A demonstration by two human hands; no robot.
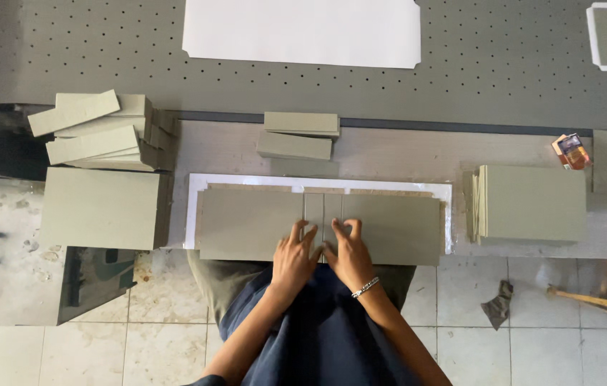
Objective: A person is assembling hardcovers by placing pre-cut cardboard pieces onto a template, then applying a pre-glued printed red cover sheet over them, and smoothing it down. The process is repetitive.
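Both my hands rest side by side on grey board pieces at the near edge of the work surface. My left hand [296,251] presses with spread fingers on the large left grey board [246,223] and a narrow grey strip [313,209]. My right hand [346,250], with a bracelet at the wrist, presses on a second narrow strip [332,207] and the large right grey board [395,227]. These boards lie in a row on a white sheet [193,207]. Neither hand grips anything.
Stacks of grey boards stand at the left [103,207], with loose strips piled on top [96,129]. Two short strips [296,136] lie behind the row. Another board stack [532,204] sits right. A white sheet [303,32] lies far back. A small orange packet [571,150] lies at right.
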